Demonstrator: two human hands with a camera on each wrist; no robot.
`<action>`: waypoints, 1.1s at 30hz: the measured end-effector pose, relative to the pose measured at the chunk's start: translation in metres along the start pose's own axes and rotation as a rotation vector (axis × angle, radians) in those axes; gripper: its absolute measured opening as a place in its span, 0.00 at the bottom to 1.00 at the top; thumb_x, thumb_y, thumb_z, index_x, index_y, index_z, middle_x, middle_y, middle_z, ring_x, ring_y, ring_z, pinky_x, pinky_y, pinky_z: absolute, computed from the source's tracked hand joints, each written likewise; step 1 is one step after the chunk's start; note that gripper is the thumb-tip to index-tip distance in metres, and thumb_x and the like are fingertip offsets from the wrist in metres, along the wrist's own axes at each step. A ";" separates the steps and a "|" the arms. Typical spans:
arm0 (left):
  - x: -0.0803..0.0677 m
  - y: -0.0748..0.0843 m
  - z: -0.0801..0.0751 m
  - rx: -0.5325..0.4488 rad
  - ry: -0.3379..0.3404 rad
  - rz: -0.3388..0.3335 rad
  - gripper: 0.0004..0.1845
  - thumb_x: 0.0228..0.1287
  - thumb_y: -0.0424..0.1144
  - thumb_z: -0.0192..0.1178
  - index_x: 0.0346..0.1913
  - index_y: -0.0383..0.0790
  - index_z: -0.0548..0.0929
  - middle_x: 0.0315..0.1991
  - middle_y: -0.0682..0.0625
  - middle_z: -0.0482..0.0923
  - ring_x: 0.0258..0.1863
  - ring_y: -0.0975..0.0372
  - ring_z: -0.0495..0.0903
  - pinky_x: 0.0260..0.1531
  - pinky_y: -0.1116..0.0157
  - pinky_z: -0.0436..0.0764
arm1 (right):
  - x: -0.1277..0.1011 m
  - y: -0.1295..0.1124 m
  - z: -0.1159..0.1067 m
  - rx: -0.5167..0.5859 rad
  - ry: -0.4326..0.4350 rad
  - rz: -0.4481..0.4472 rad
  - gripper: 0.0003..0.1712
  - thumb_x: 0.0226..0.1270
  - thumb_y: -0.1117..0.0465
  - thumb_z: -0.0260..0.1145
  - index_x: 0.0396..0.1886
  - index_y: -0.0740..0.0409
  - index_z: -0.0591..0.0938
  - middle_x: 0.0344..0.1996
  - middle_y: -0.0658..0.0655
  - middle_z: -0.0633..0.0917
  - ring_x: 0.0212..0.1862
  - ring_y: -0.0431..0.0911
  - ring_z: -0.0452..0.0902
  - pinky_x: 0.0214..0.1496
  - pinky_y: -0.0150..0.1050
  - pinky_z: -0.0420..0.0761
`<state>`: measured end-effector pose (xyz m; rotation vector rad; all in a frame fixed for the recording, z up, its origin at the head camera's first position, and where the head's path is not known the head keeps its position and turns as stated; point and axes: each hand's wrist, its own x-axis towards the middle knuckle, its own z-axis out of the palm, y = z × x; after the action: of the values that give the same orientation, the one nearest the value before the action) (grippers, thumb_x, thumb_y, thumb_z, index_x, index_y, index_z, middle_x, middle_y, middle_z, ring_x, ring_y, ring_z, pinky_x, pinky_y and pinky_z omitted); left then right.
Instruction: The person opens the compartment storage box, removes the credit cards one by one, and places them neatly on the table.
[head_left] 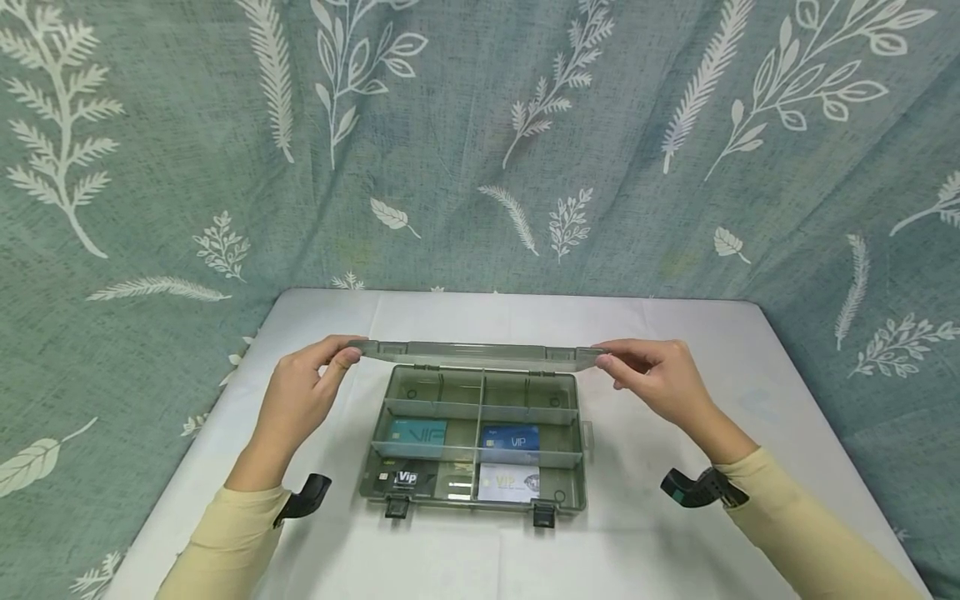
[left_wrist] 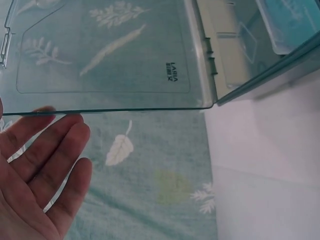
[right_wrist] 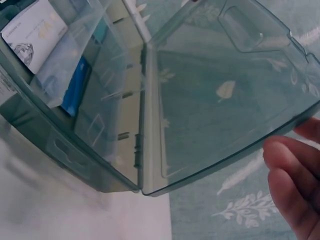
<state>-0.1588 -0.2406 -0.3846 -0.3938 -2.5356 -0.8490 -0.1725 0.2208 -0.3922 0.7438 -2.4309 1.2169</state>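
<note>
Green leaf-print cloth hangs behind the white table [head_left: 675,533] where I'm working. My left hand [head_left: 296,400] and right hand [head_left: 660,379] each pinch an end of the clear smoky plastic lid [head_left: 480,353], thumb under and fingers over its free edge, so both grips are closed on it. Between my hands, just below the grip line, sits the shallow grey-green divided organiser box [head_left: 474,433], one box only, its lid swung fully up on the rear hinge. I judge the opening as done; whatever follows inside the box is not yet begun. Nearer me than the grip lie four cards: one teal [head_left: 417,434], one blue [head_left: 510,439], one black [head_left: 405,477], one white [head_left: 508,482]. Two dark latches [head_left: 397,506] hang at the front edge
</note>
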 end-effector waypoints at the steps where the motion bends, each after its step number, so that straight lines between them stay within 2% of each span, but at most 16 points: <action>1: 0.001 0.000 0.000 -0.002 0.003 -0.002 0.17 0.78 0.48 0.55 0.56 0.42 0.87 0.45 0.42 0.88 0.44 0.45 0.86 0.42 0.41 0.82 | 0.002 0.000 0.000 -0.012 0.009 0.004 0.11 0.68 0.64 0.71 0.48 0.56 0.91 0.28 0.45 0.88 0.27 0.37 0.83 0.28 0.32 0.83; 4: 0.004 -0.001 0.001 -0.019 0.016 -0.007 0.16 0.78 0.47 0.56 0.56 0.44 0.87 0.48 0.44 0.88 0.45 0.47 0.85 0.42 0.43 0.82 | 0.006 -0.001 -0.001 -0.033 0.041 0.012 0.10 0.68 0.63 0.72 0.47 0.55 0.91 0.36 0.46 0.89 0.35 0.36 0.83 0.34 0.29 0.84; 7: 0.007 -0.002 0.003 -0.055 0.036 -0.004 0.15 0.77 0.44 0.58 0.58 0.46 0.87 0.53 0.46 0.86 0.49 0.48 0.85 0.45 0.45 0.82 | 0.011 -0.001 0.000 -0.006 0.075 0.011 0.10 0.67 0.65 0.72 0.47 0.55 0.91 0.44 0.50 0.89 0.43 0.36 0.82 0.41 0.27 0.84; 10: 0.011 -0.002 0.004 -0.110 0.057 -0.008 0.15 0.77 0.41 0.58 0.60 0.49 0.87 0.55 0.48 0.86 0.40 0.57 0.84 0.41 0.58 0.80 | 0.015 -0.001 0.002 0.036 0.107 -0.002 0.14 0.67 0.68 0.71 0.51 0.53 0.90 0.47 0.52 0.90 0.47 0.34 0.82 0.46 0.26 0.82; 13: 0.016 0.000 0.006 -0.218 0.083 -0.020 0.16 0.76 0.37 0.59 0.61 0.50 0.86 0.56 0.49 0.85 0.41 0.69 0.82 0.42 0.72 0.78 | 0.020 -0.001 0.004 0.059 0.136 -0.045 0.18 0.68 0.71 0.69 0.54 0.53 0.89 0.48 0.53 0.90 0.48 0.33 0.83 0.49 0.27 0.81; 14: 0.018 0.001 0.006 -0.255 0.094 -0.021 0.16 0.75 0.36 0.60 0.60 0.49 0.87 0.56 0.49 0.86 0.39 0.72 0.80 0.39 0.75 0.75 | 0.022 -0.001 0.005 0.067 0.145 -0.061 0.18 0.68 0.72 0.69 0.54 0.53 0.89 0.48 0.53 0.90 0.49 0.34 0.83 0.49 0.27 0.81; 16: 0.022 0.003 0.007 -0.323 0.112 -0.014 0.16 0.74 0.33 0.60 0.60 0.48 0.87 0.55 0.48 0.86 0.45 0.76 0.80 0.43 0.80 0.75 | 0.026 -0.001 0.007 0.079 0.163 -0.089 0.17 0.68 0.73 0.68 0.53 0.55 0.89 0.48 0.55 0.90 0.48 0.34 0.83 0.49 0.27 0.81; 17: 0.024 0.004 0.008 -0.344 0.121 -0.004 0.16 0.74 0.32 0.60 0.59 0.47 0.87 0.55 0.48 0.86 0.50 0.76 0.80 0.45 0.81 0.75 | 0.027 -0.001 0.008 0.083 0.172 -0.099 0.17 0.68 0.73 0.68 0.52 0.56 0.89 0.47 0.55 0.90 0.48 0.35 0.83 0.49 0.27 0.81; 20: 0.029 0.006 0.012 -0.354 0.150 0.023 0.16 0.73 0.30 0.60 0.58 0.45 0.88 0.53 0.47 0.87 0.47 0.75 0.81 0.42 0.80 0.76 | 0.031 -0.001 0.010 0.100 0.191 -0.105 0.15 0.69 0.73 0.67 0.51 0.57 0.89 0.46 0.56 0.90 0.46 0.37 0.84 0.47 0.26 0.82; 23: 0.034 0.005 0.015 -0.341 0.165 0.033 0.15 0.73 0.30 0.60 0.57 0.44 0.88 0.53 0.48 0.87 0.50 0.76 0.81 0.46 0.81 0.78 | 0.034 0.001 0.013 0.113 0.196 -0.090 0.15 0.70 0.73 0.66 0.51 0.57 0.88 0.47 0.56 0.89 0.44 0.41 0.85 0.45 0.25 0.82; 28: 0.038 0.002 0.017 -0.344 0.144 0.026 0.16 0.76 0.32 0.57 0.60 0.47 0.86 0.56 0.50 0.85 0.51 0.72 0.82 0.51 0.80 0.79 | 0.037 0.005 0.016 0.128 0.196 -0.067 0.15 0.73 0.72 0.63 0.54 0.58 0.87 0.48 0.57 0.88 0.43 0.50 0.86 0.48 0.26 0.83; 33: 0.042 -0.004 0.022 -0.341 0.127 0.039 0.20 0.76 0.31 0.57 0.64 0.50 0.83 0.56 0.49 0.85 0.50 0.65 0.85 0.50 0.79 0.80 | 0.040 0.014 0.023 0.100 0.216 -0.070 0.17 0.73 0.73 0.63 0.58 0.59 0.85 0.49 0.58 0.88 0.47 0.50 0.85 0.50 0.25 0.82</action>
<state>-0.2035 -0.2251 -0.3820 -0.4756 -2.2607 -1.2539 -0.2143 0.1964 -0.3947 0.6802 -2.1662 1.3260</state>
